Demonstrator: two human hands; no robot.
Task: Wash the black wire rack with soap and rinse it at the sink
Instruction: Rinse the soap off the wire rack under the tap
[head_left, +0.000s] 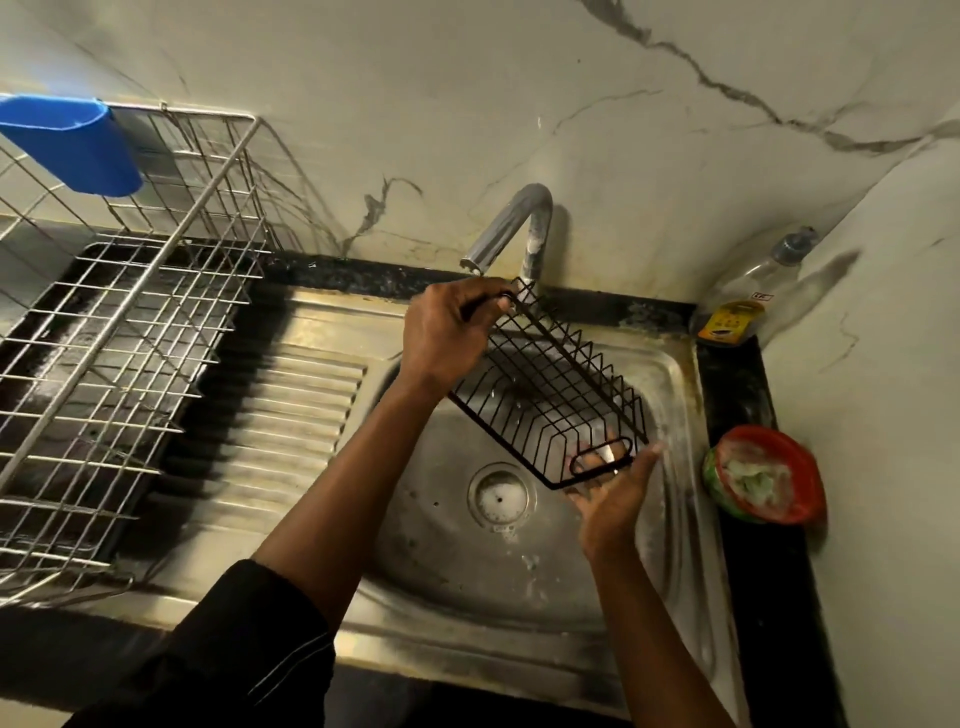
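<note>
1. Steel gooseneck faucet (521, 224) stood at the back of the stainless steel sink (519, 649); its spout hung just above the far end of the task item.
2. Round drain (500, 497) sat in the basin floor, below and left of the near end of the item.
3. Ribbed steel drainboard (301, 405) lay left of the basin. A large silver wire dish rack (130, 322) stood further left on the black desk (743, 395), with a blue plastic cup (78, 145) hooked on its back rim.
4. Clear plastic bottle with a yellow label (748, 296) stood in the back right corner. A round red-rimmed tub with pale contents (763, 475) sat on the desk just right of the basin, near the right hand; neither touched the item.
5. White veined marble wall (519, 78) ran behind and to the right.
6. Black wire rack, oblong basket shape (550, 395), was held in the air over the basin, clear of the basin floor.
7. Long axis ran from far-left under the spout to near-right. The far end sat higher, so it sloped down toward the person, open side facing up and left.
8. Left hand (447, 332), arm in a black sleeve (234, 649), had fingers curled tight round the far end wire.
9. Right hand (613, 493) lay palm up under the near end by the oval handle loop, fingers fairly straight and showing through the wires, thumb out beside it.
</note>
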